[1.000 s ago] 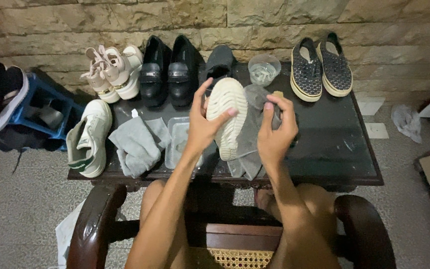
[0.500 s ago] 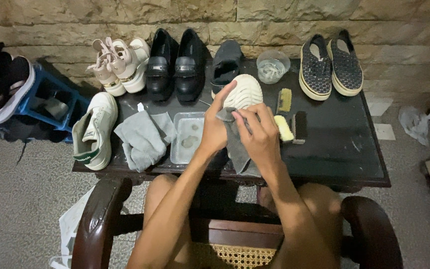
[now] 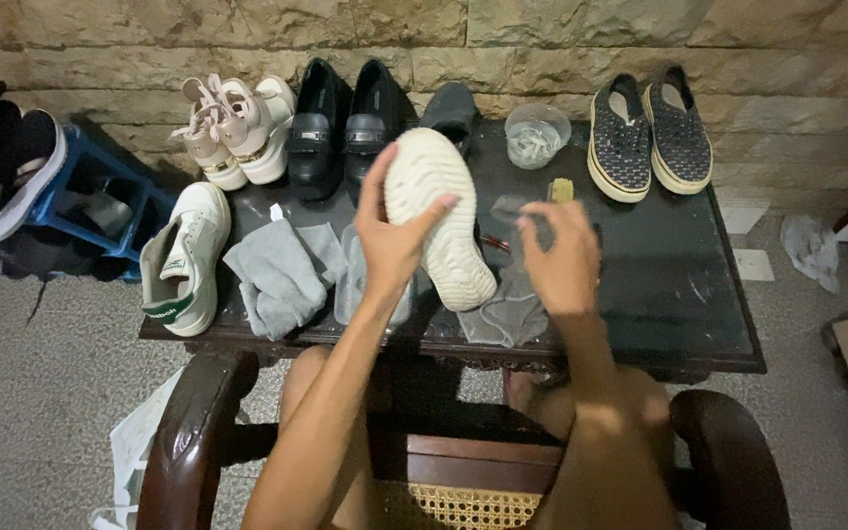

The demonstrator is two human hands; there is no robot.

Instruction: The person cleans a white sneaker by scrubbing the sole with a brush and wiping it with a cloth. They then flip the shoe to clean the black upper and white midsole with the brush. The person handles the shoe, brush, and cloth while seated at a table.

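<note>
Sneaker [image 3: 441,211], light with a stiff sole, sat sole-up in the left hand [image 3: 392,240] gripping its middle, while the right hand [image 3: 561,260] seemingly pinched a limp cloth [image 3: 507,312] at the table's [image 3: 660,294] front edge.

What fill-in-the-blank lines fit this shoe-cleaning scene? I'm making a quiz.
1. The left hand holds a white sneaker with its ____ facing up.
2. The right hand holds a grey ____.
3. The black loafers stand against the ____ wall.

Missing: sole; cloth; stone
</note>
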